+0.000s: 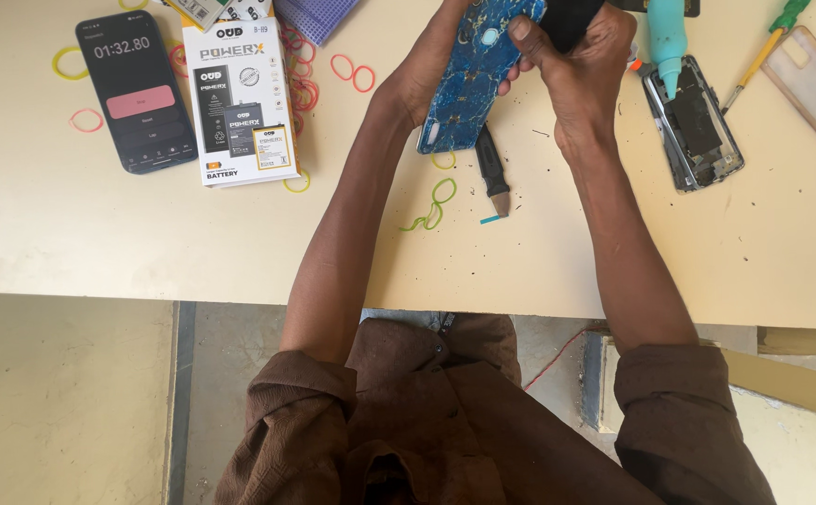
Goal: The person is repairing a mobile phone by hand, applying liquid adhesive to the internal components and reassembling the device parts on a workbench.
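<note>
My left hand (441, 56) holds a blue marbled phone back cover (475, 79) from behind, tilted above the cream table (193, 234). My right hand (581, 65) grips a black flat object (572, 21) at the cover's top end, thumb pressed on the cover's edge. Just below the cover, a black pry tool (492, 173) with a metal tip lies on the table. To the right lies an opened phone body (693, 126) with its insides showing.
A black phone (137, 89) showing a timer and a white battery box (240, 103) lie at the left among several coloured rubber bands. A teal bottle (667, 37), a green-handled screwdriver (763, 51) and a clear phone case (815, 84) sit at the right. The table edge runs near my body.
</note>
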